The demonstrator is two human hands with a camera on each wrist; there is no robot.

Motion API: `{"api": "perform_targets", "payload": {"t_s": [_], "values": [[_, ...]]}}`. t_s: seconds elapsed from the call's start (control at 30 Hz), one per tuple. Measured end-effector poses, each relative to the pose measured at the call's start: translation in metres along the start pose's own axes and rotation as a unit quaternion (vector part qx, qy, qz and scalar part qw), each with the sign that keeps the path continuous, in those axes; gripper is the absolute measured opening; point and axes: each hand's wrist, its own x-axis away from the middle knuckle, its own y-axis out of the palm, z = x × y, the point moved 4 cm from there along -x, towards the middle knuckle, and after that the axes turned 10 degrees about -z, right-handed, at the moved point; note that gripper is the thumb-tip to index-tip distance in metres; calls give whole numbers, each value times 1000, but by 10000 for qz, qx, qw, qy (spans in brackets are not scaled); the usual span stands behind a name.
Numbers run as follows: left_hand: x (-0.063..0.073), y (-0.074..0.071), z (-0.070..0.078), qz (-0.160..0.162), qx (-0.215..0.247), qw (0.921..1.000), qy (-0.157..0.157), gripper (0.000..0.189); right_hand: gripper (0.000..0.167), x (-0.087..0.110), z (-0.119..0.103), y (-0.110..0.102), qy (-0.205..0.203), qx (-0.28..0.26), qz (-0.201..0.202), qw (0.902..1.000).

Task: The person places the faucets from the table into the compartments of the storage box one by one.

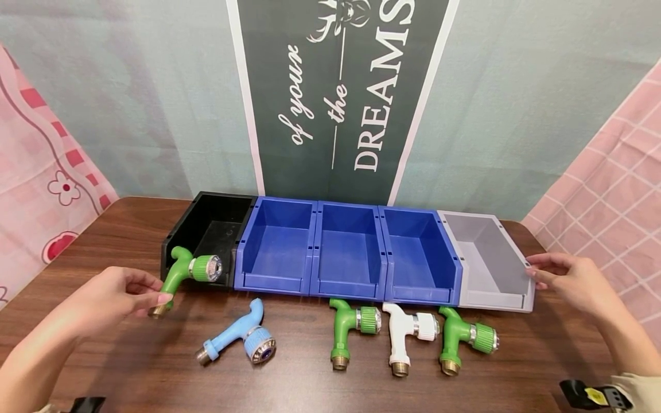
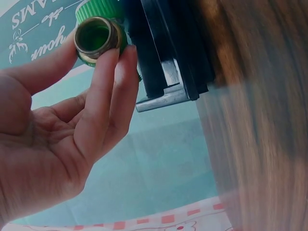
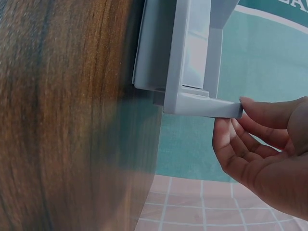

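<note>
Between thumb and fingers my left hand (image 1: 121, 292) pinches a green tap (image 1: 178, 272) near its brass threaded end, at the front of the black bin (image 1: 209, 198). The tap's ribbed knob overlaps that bin's front edge in the head view. In the left wrist view the open brass mouth (image 2: 98, 37) of the tap points toward the camera. At the far right my right hand (image 1: 575, 278) grips the side rim of the grey bin (image 1: 527, 281), thumb on one side and fingers on the other.
Three blue bins (image 1: 348, 281) stand in the row between the black and grey ones. On the wooden table (image 1: 310, 384) in front lie a blue tap (image 1: 240, 332), a white tap (image 1: 400, 338) and two green taps (image 1: 343, 335). A printed curtain hangs behind.
</note>
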Motion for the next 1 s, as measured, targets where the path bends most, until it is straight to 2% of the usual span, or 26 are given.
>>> {"api": "perform_targets", "payload": {"t_s": [0.3, 0.57, 0.73, 1.0], "values": [[-12, -1, 10, 182, 12, 9998, -98, 32, 8, 0, 0, 1, 81, 161, 4, 9998], [-23, -4, 15, 336, -65, 9994, -44, 34, 29, 0, -1, 2, 144, 432, 13, 9990], [-28, -7, 20, 462, -132, 9988, -25, 33, 17, 0, 0, 2, 82, 384, 28, 9992], [-39, -14, 24, 462, -196, 9987, -87, 35, 20, 0, 0, 2, 61, 323, 26, 9995]]}}
